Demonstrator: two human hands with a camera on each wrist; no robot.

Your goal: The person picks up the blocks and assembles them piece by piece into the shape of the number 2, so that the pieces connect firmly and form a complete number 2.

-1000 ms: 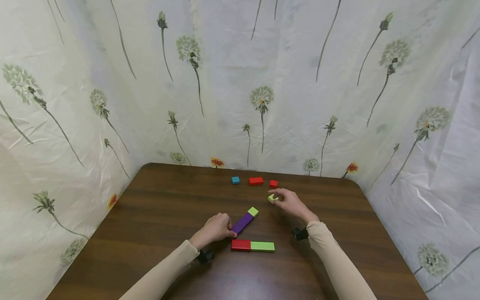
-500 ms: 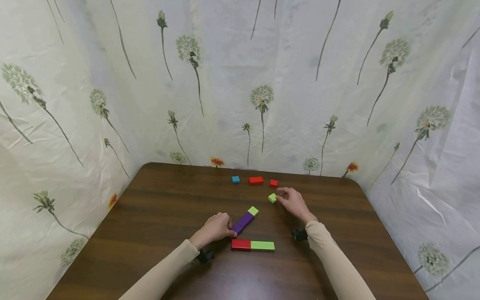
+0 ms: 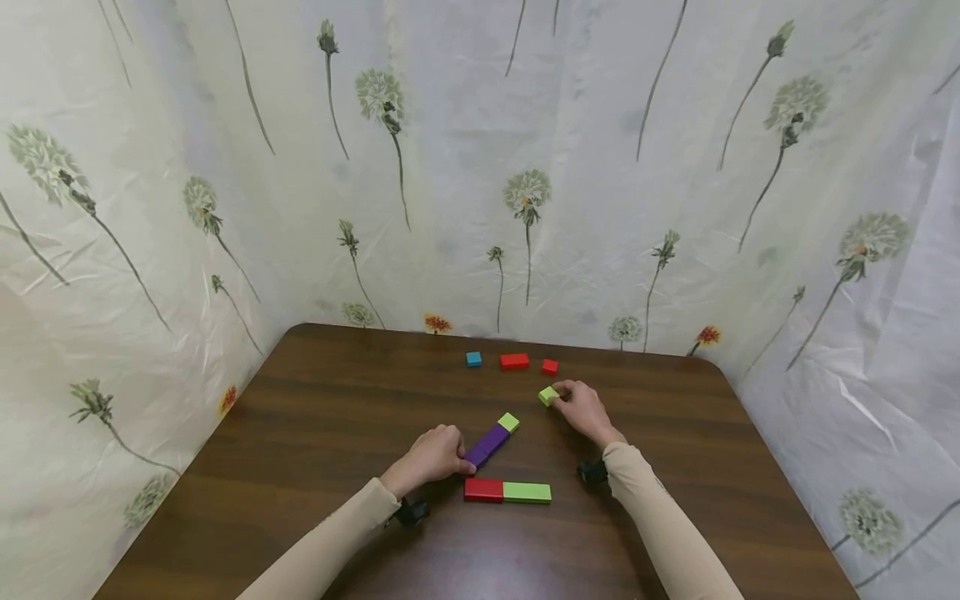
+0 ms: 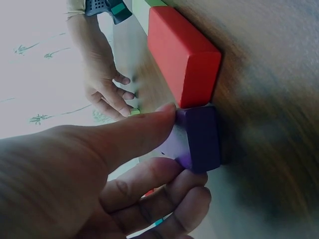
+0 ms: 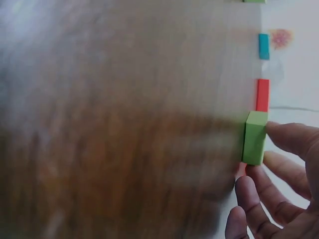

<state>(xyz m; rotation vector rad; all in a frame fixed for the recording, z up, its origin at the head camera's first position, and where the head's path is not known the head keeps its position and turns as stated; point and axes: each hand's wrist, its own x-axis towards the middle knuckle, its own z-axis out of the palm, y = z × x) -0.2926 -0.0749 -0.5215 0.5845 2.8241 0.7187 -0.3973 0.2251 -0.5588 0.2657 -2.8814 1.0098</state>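
Two hands are at work on the brown table (image 3: 337, 392); we take the purple bar (image 3: 487, 447) as dial centre. At 9 o'clock, we see the left hand (image 3: 429, 457) pinching the bar's near end. We locate a blue block (image 3: 473, 359) at 12, a red block (image 3: 483, 490) at 6, touching a long green block (image 3: 527, 492) toward 4–5. A light-green block (image 3: 509, 423) caps the bar's far end. We find a red oblong (image 3: 514, 361) near 1, then a small green block (image 3: 548, 396) toward 2, pinched by the right hand (image 3: 587, 410); a small red block (image 3: 550, 367) lies just beyond.
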